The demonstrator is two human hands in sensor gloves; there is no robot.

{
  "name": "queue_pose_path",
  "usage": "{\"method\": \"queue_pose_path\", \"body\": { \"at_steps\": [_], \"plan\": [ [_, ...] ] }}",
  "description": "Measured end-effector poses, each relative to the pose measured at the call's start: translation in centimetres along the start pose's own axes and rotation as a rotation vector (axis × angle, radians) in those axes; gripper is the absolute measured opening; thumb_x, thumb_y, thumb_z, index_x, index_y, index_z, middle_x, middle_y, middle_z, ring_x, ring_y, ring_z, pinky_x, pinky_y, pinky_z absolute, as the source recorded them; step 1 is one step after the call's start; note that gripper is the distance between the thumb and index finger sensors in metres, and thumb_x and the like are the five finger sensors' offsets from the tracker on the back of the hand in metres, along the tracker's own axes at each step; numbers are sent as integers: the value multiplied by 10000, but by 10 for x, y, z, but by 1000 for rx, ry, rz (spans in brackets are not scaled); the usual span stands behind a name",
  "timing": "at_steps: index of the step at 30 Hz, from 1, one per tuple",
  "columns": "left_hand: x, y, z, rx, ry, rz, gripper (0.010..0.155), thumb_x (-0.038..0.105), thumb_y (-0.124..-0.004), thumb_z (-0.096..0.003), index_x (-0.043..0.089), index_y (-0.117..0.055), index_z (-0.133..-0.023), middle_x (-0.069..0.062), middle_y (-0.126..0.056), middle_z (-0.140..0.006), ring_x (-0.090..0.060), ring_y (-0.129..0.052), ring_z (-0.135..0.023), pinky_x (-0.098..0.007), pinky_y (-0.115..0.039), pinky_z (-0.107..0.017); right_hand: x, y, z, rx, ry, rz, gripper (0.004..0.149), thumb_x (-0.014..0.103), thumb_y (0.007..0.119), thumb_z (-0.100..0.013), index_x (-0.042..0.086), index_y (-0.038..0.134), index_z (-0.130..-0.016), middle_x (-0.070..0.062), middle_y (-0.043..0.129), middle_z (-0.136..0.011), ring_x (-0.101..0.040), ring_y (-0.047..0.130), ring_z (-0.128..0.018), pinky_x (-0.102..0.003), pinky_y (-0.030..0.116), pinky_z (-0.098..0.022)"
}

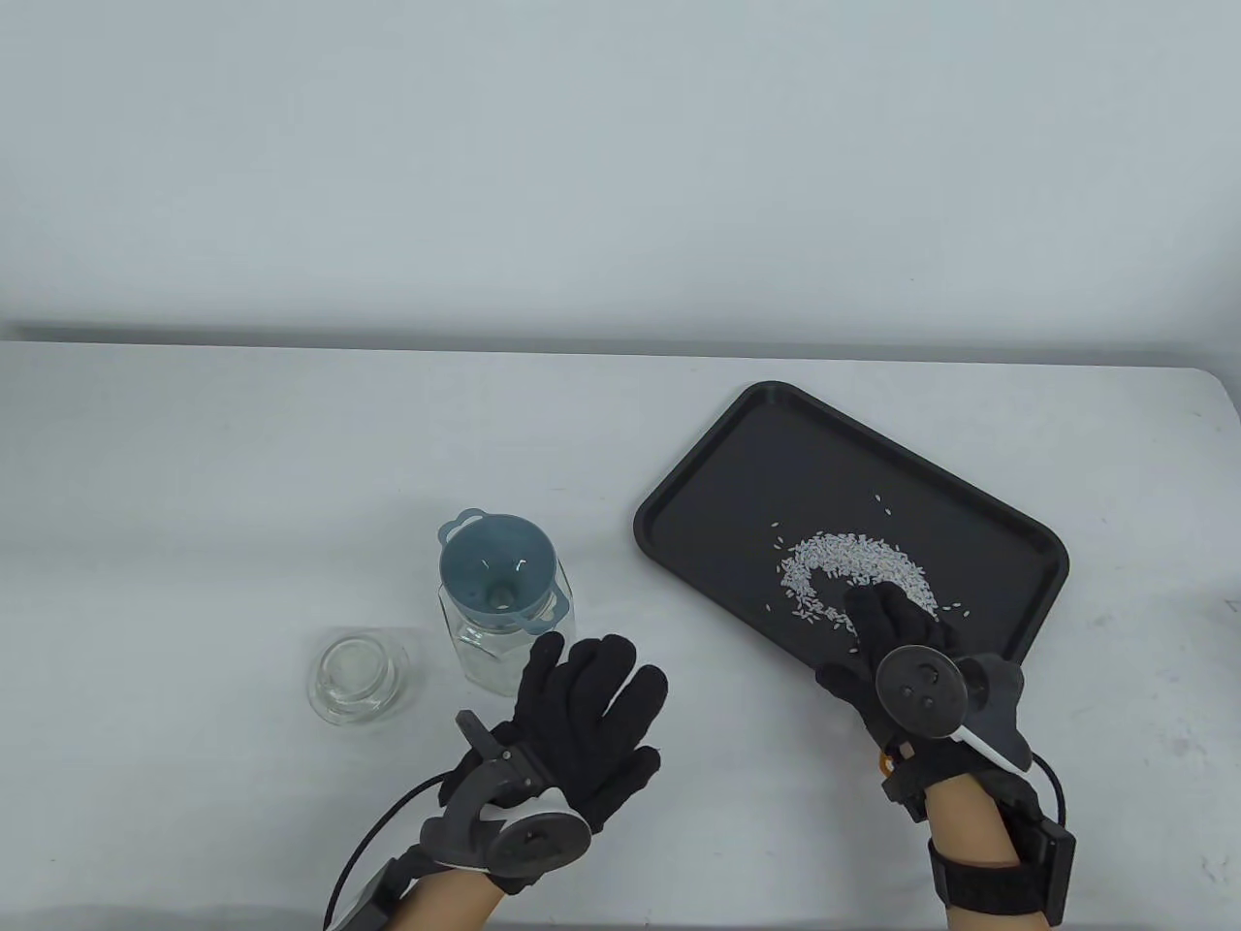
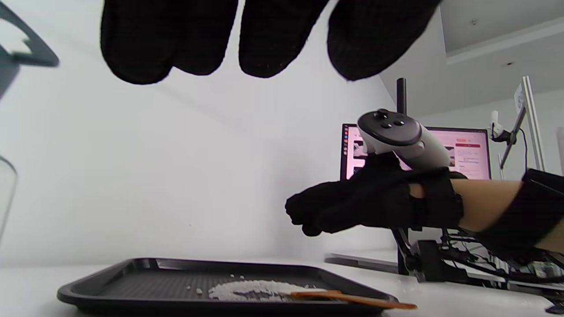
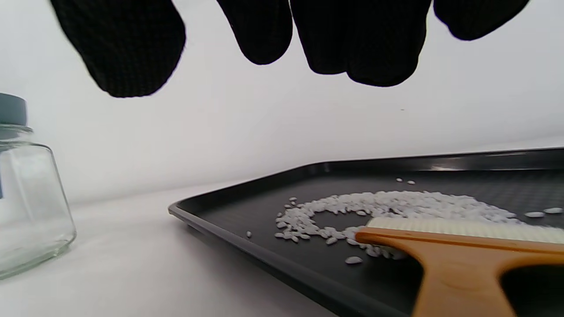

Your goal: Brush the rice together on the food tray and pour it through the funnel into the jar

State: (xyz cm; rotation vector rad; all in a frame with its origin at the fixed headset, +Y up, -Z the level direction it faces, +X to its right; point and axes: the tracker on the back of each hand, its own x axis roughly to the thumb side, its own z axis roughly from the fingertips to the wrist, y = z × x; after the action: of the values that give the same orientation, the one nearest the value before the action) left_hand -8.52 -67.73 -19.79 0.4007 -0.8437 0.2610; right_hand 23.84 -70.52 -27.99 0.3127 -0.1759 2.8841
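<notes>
Under the right hand (image 1: pixel 897 645) a brush (image 3: pixel 445 246) lies in the rice (image 1: pixel 853 567) on the tray (image 1: pixel 698 485), released; the fingers hang loose, holding nothing. Beyond the flat, idle left hand (image 1: pixel 582 722), the funnel (image 1: pixel 497 572) sits in the jar (image 1: pixel 485 650), ready for pouring.

Bright, even, diffuse light; shadows on the table (image 1: pixel 242 465) soft and faint. Wrist views: fingertips (image 3: pixel 128 48) blurred, backlit black, edges bowed.
</notes>
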Motion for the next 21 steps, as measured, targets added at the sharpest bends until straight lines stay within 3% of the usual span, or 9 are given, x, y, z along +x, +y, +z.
{"method": "queue_pose_path", "body": {
  "at_steps": [7,11,14,21],
  "plan": [
    [-4,-24,-1,-129,-22,20,681,423,-680,-534,63,-582,-1103,-379,-557,-1084,-665,-650,-912,-816,-387,-656,-9,-3,-1,127,183,152,730,507,738,-456,-11,636,-959,-261,777,-893,-489,882,-705,-651,636,-507],
    [-8,-31,-2,-166,-10,31,678,420,-680,-533,62,-586,-1101,-388,-554,-1081,-666,-649,-909,-815,-386,-655,-11,5,-3,336,301,240,738,532,725,-459,-26,659,-937,-203,874,-799,-419,967,-598,-602,702,-465],
    [-12,-32,-1,-180,7,37,680,419,-679,-534,57,-584,-1102,-386,-553,-1081,-668,-647,-907,-815,-386,-655,-10,15,-4,434,339,278,758,538,736,-443,-48,679,-919,-190,926,-734,-399,1006,-530,-589,735,-425],
    [-15,-32,0,-191,27,52,685,419,-679,-534,50,-583,-1102,-395,-555,-1076,-676,-646,-902,-815,-385,-652,0,33,-5,546,388,357,852,560,752,-419,-118,639,-922,-150,1014,-604,-352,1077,-391,-557,800,-347]
  ]
}}
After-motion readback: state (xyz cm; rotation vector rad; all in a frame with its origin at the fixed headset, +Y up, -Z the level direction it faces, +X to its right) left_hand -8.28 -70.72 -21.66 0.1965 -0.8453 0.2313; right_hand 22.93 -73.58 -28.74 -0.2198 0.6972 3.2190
